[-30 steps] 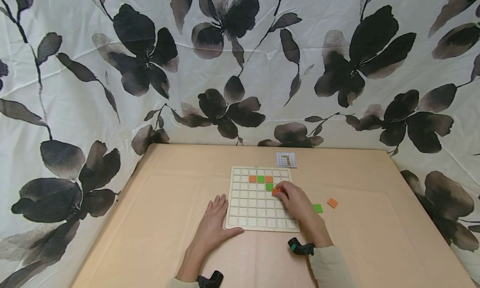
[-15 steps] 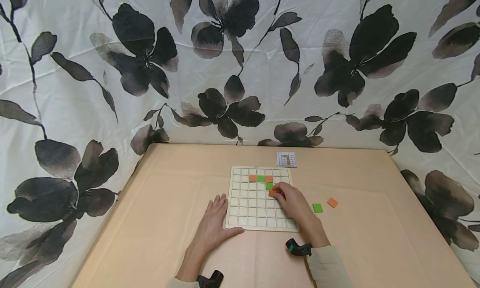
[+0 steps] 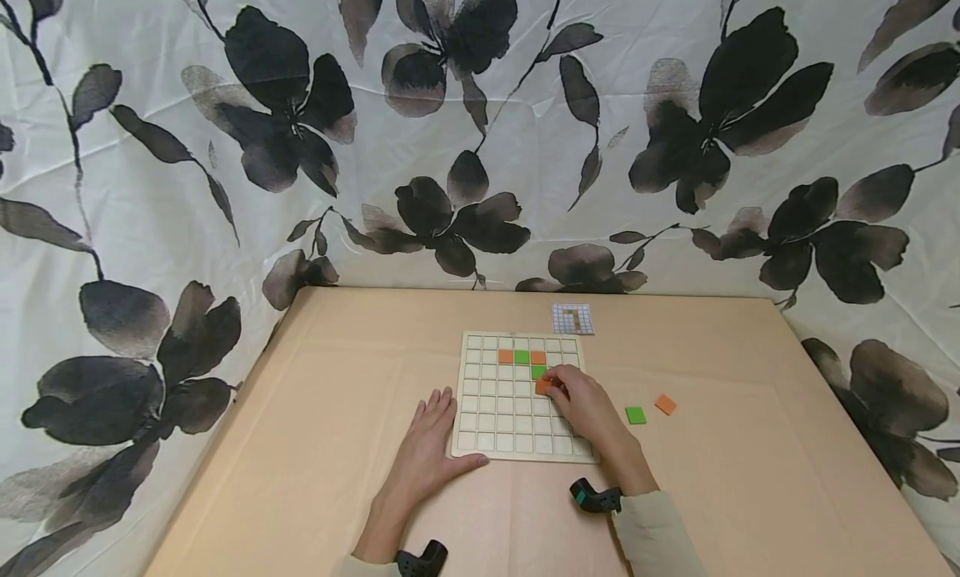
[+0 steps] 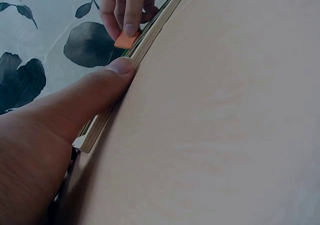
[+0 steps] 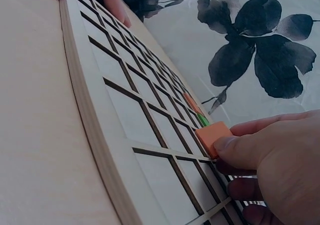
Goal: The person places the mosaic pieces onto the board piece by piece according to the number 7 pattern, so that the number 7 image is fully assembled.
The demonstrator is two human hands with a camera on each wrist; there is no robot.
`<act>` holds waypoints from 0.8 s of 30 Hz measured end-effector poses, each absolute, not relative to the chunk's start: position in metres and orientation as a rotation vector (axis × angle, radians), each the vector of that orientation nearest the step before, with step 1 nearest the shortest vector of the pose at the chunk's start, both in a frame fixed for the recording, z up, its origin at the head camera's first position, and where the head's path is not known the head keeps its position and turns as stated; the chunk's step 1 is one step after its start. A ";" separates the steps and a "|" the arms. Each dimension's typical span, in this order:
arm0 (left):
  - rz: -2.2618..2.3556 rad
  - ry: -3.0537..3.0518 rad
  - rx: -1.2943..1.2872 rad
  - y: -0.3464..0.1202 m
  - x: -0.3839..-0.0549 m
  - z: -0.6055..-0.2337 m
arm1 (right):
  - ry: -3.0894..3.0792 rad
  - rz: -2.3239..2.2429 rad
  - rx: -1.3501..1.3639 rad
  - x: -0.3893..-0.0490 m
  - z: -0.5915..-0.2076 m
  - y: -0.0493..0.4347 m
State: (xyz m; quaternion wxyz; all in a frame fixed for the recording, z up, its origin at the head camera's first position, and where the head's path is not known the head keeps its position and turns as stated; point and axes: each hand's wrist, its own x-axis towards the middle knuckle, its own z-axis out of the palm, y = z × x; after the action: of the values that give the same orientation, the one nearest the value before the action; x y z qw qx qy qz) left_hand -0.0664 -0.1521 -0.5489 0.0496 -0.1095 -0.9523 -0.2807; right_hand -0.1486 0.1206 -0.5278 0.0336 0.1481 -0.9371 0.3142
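Both hands are on my screen; in the head view the left hand (image 3: 427,448) lies with fingers straight along the left side of the gridded board (image 3: 486,424), gripping nothing, while the right hand (image 3: 583,402) pinches the held orange tile (image 3: 542,387) over the board, directly below a seated green tile (image 3: 538,371). A loose green tile (image 3: 635,415) and a loose orange tile (image 3: 665,404) lie near each other on the desk (image 3: 337,377) to the board's right, and a small patterned card (image 3: 572,319) lies beyond its far edge. On the left wrist camera I see the left thumb against the board's edge, with the held tile beyond it, its face tilted. The right wrist view shows me the right thumb on the tile's upper face near one edge, leaving most of the square bare; I cannot tell whether its lower edge touches the grid bars. I judge the tile light, thin and stiff, not fragile, with smooth faces that could slip or swivel under a one-sided pinch. I'd hold it by the edge nearest the palm, thumb above and fingertip beneath, leaving the leading edge free.
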 end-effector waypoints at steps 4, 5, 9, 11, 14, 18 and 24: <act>-0.864 -2.898 -0.330 -0.152 -0.066 -0.549 | -2.878 0.959 0.465 -0.149 -0.528 0.120; -0.864 -2.898 -0.331 -0.152 -0.066 -0.549 | -2.876 0.962 0.467 -0.148 -0.528 0.120; -0.862 -2.899 -0.334 -0.152 -0.066 -0.549 | -2.872 0.950 0.472 -0.147 -0.528 0.120; -0.861 -2.897 -0.336 -0.151 -0.066 -0.550 | -2.874 0.948 0.470 -0.147 -0.528 0.120; -0.860 -2.897 -0.336 -0.152 -0.066 -0.549 | -2.880 0.946 0.467 -0.147 -0.528 0.120; -0.856 -2.898 -0.337 -0.152 -0.066 -0.549 | -2.876 0.924 0.475 -0.147 -0.529 0.119; -0.848 -2.895 -0.336 -0.152 -0.065 -0.549 | -2.863 0.898 0.480 -0.147 -0.530 0.118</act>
State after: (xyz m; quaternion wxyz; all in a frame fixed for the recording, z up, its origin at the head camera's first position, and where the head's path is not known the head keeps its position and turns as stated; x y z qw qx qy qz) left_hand -0.0653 -0.1518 -0.5489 0.0530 -0.1105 -0.9524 -0.2790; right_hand -0.1465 0.1181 -0.5296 0.0512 0.1579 -0.9409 0.2951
